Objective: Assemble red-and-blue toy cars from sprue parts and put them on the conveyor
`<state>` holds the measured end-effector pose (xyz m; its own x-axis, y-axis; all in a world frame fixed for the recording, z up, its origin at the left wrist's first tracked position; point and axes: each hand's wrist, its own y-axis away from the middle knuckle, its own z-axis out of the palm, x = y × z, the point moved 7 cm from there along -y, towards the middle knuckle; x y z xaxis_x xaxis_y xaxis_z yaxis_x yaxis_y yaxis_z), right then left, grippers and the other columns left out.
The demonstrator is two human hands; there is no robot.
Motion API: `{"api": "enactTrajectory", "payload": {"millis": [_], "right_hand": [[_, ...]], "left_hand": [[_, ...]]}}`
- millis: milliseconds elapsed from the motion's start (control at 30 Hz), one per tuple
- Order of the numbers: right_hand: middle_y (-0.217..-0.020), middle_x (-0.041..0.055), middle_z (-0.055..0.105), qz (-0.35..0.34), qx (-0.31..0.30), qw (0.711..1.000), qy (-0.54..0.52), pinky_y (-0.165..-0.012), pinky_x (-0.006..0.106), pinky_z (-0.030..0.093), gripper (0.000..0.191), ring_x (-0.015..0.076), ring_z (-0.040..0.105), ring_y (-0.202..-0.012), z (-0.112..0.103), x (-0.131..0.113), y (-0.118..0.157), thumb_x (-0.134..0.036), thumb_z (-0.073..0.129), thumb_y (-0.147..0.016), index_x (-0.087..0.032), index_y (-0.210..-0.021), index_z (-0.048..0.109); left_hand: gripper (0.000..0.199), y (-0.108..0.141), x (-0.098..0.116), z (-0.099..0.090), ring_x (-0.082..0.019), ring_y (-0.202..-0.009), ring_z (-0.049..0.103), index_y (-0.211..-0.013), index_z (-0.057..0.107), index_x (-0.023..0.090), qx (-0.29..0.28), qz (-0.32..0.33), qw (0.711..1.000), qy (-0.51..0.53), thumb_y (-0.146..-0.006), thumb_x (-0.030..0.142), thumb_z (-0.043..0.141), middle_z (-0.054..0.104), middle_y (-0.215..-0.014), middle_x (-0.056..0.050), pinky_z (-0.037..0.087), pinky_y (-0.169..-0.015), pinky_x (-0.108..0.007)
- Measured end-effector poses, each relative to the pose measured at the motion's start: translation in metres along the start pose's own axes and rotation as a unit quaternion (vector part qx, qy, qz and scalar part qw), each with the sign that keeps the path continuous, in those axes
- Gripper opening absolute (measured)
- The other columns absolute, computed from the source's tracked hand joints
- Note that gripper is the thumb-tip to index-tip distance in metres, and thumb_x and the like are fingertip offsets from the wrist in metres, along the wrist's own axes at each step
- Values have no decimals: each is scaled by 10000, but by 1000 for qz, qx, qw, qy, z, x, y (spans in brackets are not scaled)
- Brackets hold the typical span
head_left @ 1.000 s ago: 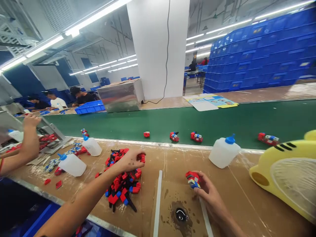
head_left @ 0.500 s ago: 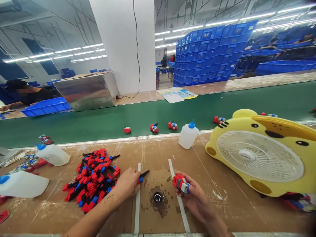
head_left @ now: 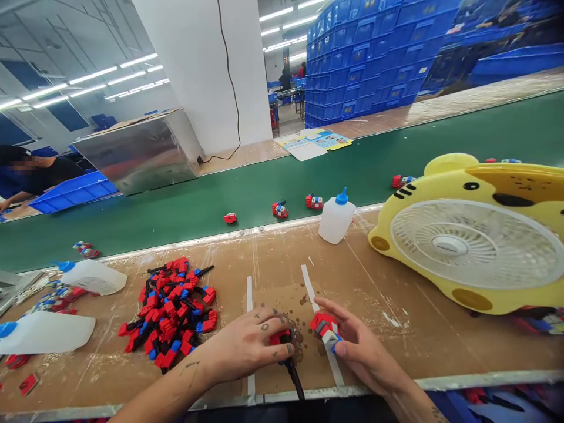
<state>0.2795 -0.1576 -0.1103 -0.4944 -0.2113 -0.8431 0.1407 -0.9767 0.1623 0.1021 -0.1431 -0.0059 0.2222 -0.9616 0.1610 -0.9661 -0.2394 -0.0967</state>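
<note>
My left hand (head_left: 253, 342) is closed around a red toy part with a black rod (head_left: 294, 376), and the rod points toward the table's front edge. The hand hovers over or rests on the wet-spotted cardboard between two white tape strips; the small dark round spot there is hidden now. My right hand (head_left: 363, 349) grips a red, white and grey toy block piece (head_left: 325, 329) with a blue end, between thumb and fingers, beside the right tape strip (head_left: 333, 364). Left of my left hand lies a heap of red, blue and black toy parts (head_left: 170, 311).
A white squeeze bottle (head_left: 337, 220) stands ahead, and a yellow animal-shaped fan (head_left: 469, 288) occupies the right. Two more bottles lie at left, one a translucent bottle (head_left: 99, 276). A green conveyor belt (head_left: 189, 211) carries several toy pieces. Across it, a person works beside a blue bin (head_left: 73, 192).
My left hand has moved right from the heap's edge to the wet spot, turning its part so the rod points toward me. My right hand keeps its piece. The view has tilted down.
</note>
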Motion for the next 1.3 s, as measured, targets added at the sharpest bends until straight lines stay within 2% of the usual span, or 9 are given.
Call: {"api": "enactTrajectory", "payload": {"millis": [333,467,600,733,800,967,1067,1167,1300], "right_hand": [[-1066,98,702,3,9,999,-46,-880,427,477,694,273,644,-968,-1,4,6,-484,908,-567,-248,-1172,662],[-1055,95,715,9,37,997,-72,-913,420,461,672,272,645,-989,-4,17,7,-441,926,-560,-237,-1151,678],[-1100,91,706,-29,91,992,-78,-898,392,476,635,269,635,-1028,-2,19,2,-397,929,-586,-250,-1143,661],[-1086,80,700,-74,70,993,-66,-866,340,503,566,251,637,-1033,18,10,-9,-352,919,-628,-260,-1111,637],[-1058,75,704,-96,48,993,-49,-840,328,521,549,246,654,-1002,27,6,-13,-355,913,-641,-262,-1101,629],[-1112,88,700,-140,58,984,97,-871,358,547,507,264,665,-1036,29,3,-14,-344,860,-714,-265,-1133,585],[-1150,105,688,-232,82,925,289,-913,407,540,463,281,662,-1053,35,-11,-15,-278,795,-783,-253,-1188,573],[-1218,109,663,-387,68,809,437,-945,438,523,479,284,631,-1116,64,-36,-20,-157,687,-845,-265,-1284,532],[-1250,112,634,-465,56,736,489,-991,464,485,520,276,585,-1175,94,-64,-55,-149,640,-880,-263,-1356,465]], "left_hand": [[205,-14,-5,11,-236,-1036,567,-1089,645,232,-55,33,998,18,-964,148,506,646,-1164,-103,463,-872,-333],[380,-5,-23,9,-228,-1072,568,-1193,626,246,4,-94,975,199,-869,63,552,619,-1215,-97,457,-935,-327],[315,18,-49,25,-229,-1065,613,-1129,652,225,177,-303,821,450,-821,179,698,665,-1123,-76,465,-963,-324],[427,23,-52,53,-253,-1055,647,-1129,656,194,285,-368,644,607,-741,282,809,690,-1127,-95,492,-950,-341],[463,19,-49,58,-260,-1064,650,-1128,671,187,295,-363,614,636,-706,272,841,694,-1143,-99,492,-960,-345],[391,8,-45,57,-267,-1071,654,-1145,696,162,289,-338,607,658,-788,296,783,708,-1144,-113,499,-959,-356],[396,0,-42,53,-275,-1094,642,-1154,674,149,348,-324,578,664,-809,324,761,696,-1161,-135,492,-975,-371],[468,-13,-46,45,-258,-1111,623,-1134,629,169,442,-310,547,640,-728,294,825,669,-1177,-127,489,-969,-337],[410,-27,-89,21,-200,-987,643,-1062,564,183,506,-345,590,526,-733,286,786,668,-1051,-77,517,-858,-276]]}}
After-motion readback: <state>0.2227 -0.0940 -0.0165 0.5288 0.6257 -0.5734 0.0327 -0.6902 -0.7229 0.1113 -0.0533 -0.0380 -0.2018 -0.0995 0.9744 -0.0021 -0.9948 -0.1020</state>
